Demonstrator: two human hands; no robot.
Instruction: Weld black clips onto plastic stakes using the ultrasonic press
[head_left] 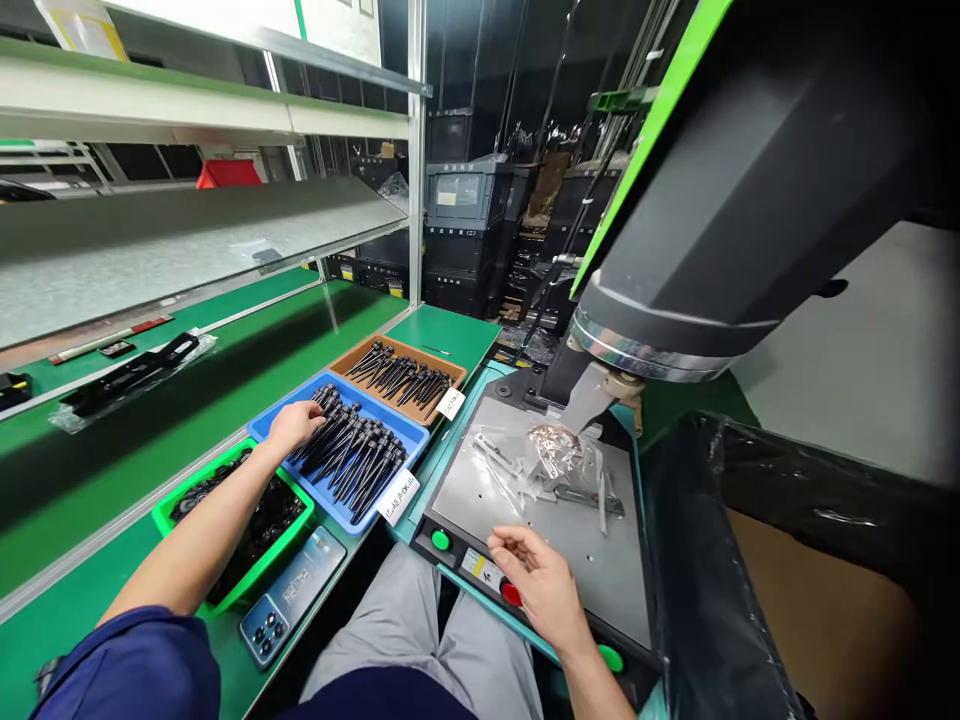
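Note:
My left hand [295, 426] reaches into the blue tray [349, 515], which holds many black rod-shaped parts with thick heads [367, 460]. Its fingers are closed at the heads of the parts along the tray's far left side, and the fingertips are partly hidden among them. Over the front edge of the machine's grey base plate [480, 500] hovers my right hand [538, 582], loosely curled, with nothing visible in it. Beneath that hand a red button [511, 594] partly shows. Clear plastic bags with small parts [555, 465] lie on the plate under the machine's metal horn [592, 395].
A brown tray [457, 372] of similar parts and a green tray [304, 515] of black pieces flank the blue one. A phone [292, 595] lies in front. Green buttons [441, 540] sit on the machine's base. The machine's large head [697, 220] overhangs; a black-lined box [697, 560] stands right.

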